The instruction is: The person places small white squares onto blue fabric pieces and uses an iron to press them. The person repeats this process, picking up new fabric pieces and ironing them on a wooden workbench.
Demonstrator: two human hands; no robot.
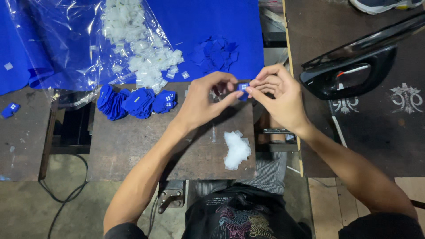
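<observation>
A dark, worn wooden bench (133,146) fills the middle of the head view, with a bare concrete floor (26,208) below it and a second dark board (376,132) to the right. A sheet of blue fabric (190,22) covers the far edge of the bench; on it lie a crumpled clear plastic bag (57,44), a heap of small white squares (141,48) and a loose cluster of blue cut pieces (215,54).

Above the bench's far edge, the left hand (201,104) and the right hand (279,95) meet, fingertips together. Between them is a small blue fabric patch (243,86) bearing white square marks. The left hand is curled, its thumb and forefinger pinched on the patch's left side. The right hand is likewise half closed, its fingertips pinching the patch's right side. The patch is held in the air, clear of the bench.

To the left of the hands, a pile of similar blue patches (137,102) rests on the bench near the fabric's edge. Near the person's body, a small mound of white backing scraps (236,150) lies on the bench. One stray blue patch (10,109) sits far to the left. On the right board rests a glossy black handled tool (354,71). A black cable (66,194) trails across the floor.
</observation>
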